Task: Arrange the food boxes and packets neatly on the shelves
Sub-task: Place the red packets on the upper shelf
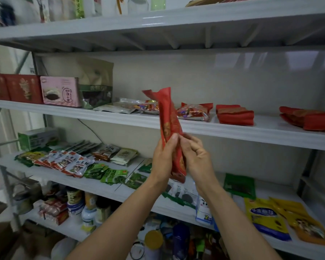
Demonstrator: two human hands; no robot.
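Middle shelf (83,111) is half sorted, and a red packet (170,117) is clamped upright in the grip of left hand (162,160) and right hand (197,160), probably headed beside the red packs (235,116).

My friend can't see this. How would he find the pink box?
Look at the left end of the middle shelf. The pink box stands between red boxes and a tall beige pouch. Only it is pink, marked 3+2.

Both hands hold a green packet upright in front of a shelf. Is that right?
No. The packet is red, not green. The head view shows the left hand and right hand holding it upright in front of a shelf.
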